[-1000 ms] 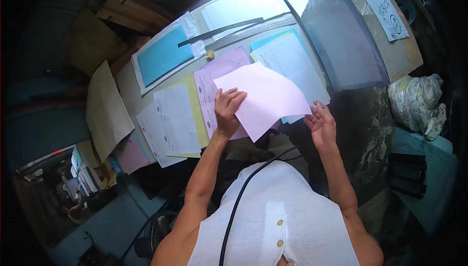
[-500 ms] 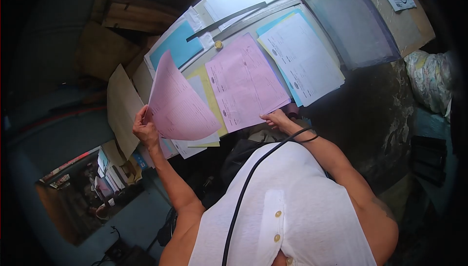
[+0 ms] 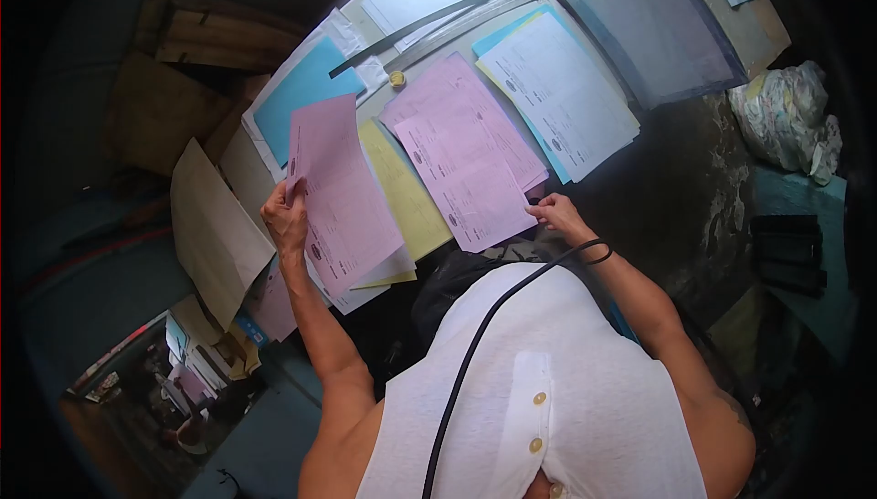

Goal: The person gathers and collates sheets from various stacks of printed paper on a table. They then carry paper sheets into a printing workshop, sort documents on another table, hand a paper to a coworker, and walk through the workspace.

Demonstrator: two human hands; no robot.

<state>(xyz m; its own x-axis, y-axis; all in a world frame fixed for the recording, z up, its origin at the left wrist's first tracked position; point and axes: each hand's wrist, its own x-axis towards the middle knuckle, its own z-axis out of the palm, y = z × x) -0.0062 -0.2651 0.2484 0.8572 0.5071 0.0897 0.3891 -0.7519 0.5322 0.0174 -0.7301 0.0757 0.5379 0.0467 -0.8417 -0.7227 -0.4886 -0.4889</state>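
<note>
My left hand (image 3: 285, 216) is closed on the left edge of a pink printed sheet (image 3: 352, 202), held up and slightly bent over the left pile. Beside it lies a yellow sheet (image 3: 406, 193), partly covered. My right hand (image 3: 559, 216) pinches the lower right corner of another pink form (image 3: 466, 179), which lies askew over the middle pink stack (image 3: 457, 88). To the right is a stack of white printed forms (image 3: 557, 88) with yellow and blue sheets beneath.
A small round yellow tub (image 3: 396, 79) and a long dark strip (image 3: 411, 35) lie behind the papers. Blue paper (image 3: 311, 92) is at the back left. A brown board (image 3: 215, 234) leans at the left, a mirror (image 3: 169, 385) below it. A black cable (image 3: 475, 344) crosses my front.
The left pink sheet has gone from curled to flatter and more upright. My right hand has drawn the other pink form towards my body, off line with its stack. The view has shifted slightly.
</note>
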